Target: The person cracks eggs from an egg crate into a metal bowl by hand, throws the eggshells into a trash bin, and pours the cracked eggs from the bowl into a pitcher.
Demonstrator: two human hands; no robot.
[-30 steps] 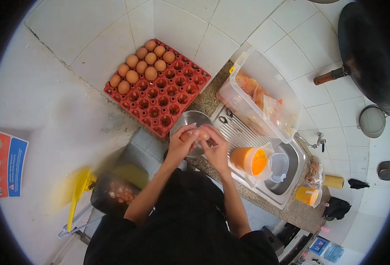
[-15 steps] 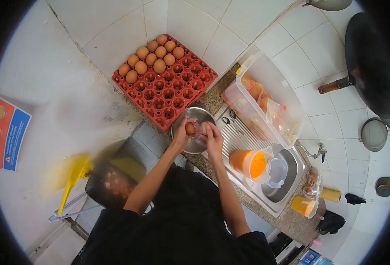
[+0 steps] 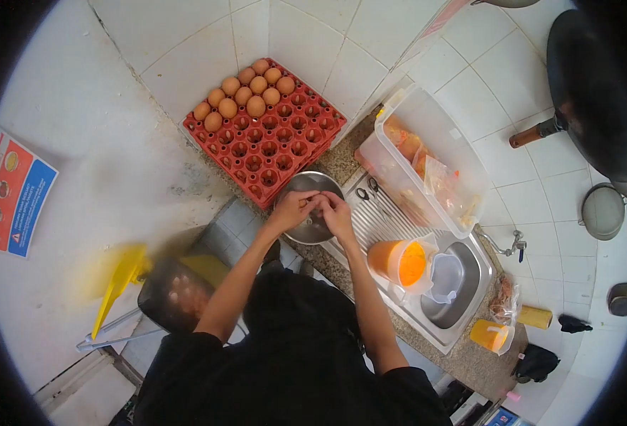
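Observation:
Both hands meet over a steel bowl (image 3: 308, 233) on the counter. My left hand (image 3: 291, 209) has its fingers bent around a brown egg, of which only a sliver shows between them. Close against it, the fingertips of my right hand (image 3: 336, 214) are pinched together; what they hold, if anything, is hidden. Behind the bowl, at upper left, a red egg tray (image 3: 269, 149) bears several brown eggs (image 3: 256, 106) at its far side, and its nearer cups hold none.
Right of the bowl are scissors (image 3: 374, 186), a plastic tub (image 3: 427, 163), a pitcher of orange liquid (image 3: 399, 263) and a steel sink (image 3: 462, 284). Another orange jug (image 3: 489, 335) stands beyond. A black bin (image 3: 175, 295) with shells is at lower left. A wok (image 3: 590, 99) hangs at right.
My hands have come together over the bowl, and the egg in my left hand is now mostly covered by fingers. The view has shifted slightly.

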